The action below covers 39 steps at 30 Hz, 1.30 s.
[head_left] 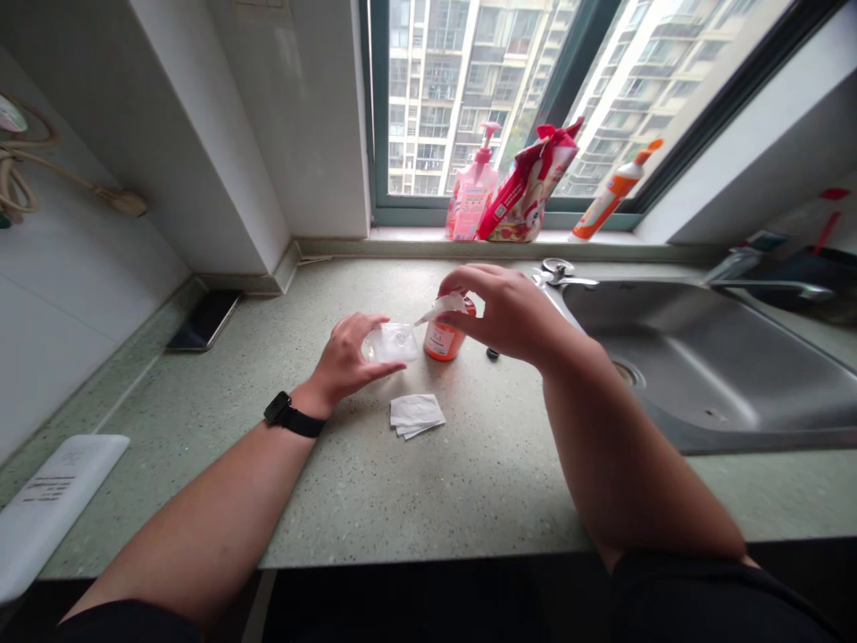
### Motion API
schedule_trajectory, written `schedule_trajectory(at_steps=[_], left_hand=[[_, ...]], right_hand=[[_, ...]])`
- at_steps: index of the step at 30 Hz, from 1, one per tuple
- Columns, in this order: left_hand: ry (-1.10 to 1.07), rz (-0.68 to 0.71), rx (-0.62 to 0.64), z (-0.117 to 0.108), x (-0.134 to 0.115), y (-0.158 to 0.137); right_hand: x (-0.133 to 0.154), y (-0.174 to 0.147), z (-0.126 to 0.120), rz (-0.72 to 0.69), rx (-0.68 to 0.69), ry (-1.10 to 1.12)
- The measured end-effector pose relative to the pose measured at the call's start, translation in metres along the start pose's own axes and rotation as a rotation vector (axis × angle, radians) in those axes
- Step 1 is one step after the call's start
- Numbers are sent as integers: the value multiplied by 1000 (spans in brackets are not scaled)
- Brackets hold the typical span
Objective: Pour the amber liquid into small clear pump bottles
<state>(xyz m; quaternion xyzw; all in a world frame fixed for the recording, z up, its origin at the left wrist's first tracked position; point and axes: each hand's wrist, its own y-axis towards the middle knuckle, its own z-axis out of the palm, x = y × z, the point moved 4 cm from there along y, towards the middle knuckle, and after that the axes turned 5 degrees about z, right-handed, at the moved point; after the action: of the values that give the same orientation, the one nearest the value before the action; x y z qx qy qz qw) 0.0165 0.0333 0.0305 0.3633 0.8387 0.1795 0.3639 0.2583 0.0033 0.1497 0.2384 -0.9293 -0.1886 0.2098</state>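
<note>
My left hand (346, 355), a black watch on its wrist, grips a small clear plastic box (394, 343) by its sides, just above the counter. My right hand (495, 304) is bent over an orange bottle (443, 343) with a white label. Between its thumb and fingers is a thin white piece (435, 310) that looks like folded tissue, its narrow end pointing at the box. The right hand partly hides the bottle's top. A small stack of white tissue pieces (416, 414) lies on the counter in front of the bottle.
A steel sink (723, 357) is at the right, with a small dark cap (493, 354) left of it. A phone (204, 320) and a white board (60, 500) lie at the left. A pink pump bottle (472, 196), red bag (532, 192) and orange-white bottle (612, 196) stand on the windowsill.
</note>
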Motion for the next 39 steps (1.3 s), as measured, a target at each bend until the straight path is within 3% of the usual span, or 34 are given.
schedule_trajectory(at_steps=[13, 22, 32, 39], left_hand=[[21, 10, -24, 0, -3, 0], [61, 108, -116, -2, -8, -2], [82, 168, -124, 0, -13, -3], [82, 152, -116, 2, -12, -3]], right_hand=[[4, 0, 8, -7, 18, -60], [14, 0, 34, -101, 59, -79], [25, -1, 54, -133, 144, -145], [27, -2, 58, -183, 113, -167]])
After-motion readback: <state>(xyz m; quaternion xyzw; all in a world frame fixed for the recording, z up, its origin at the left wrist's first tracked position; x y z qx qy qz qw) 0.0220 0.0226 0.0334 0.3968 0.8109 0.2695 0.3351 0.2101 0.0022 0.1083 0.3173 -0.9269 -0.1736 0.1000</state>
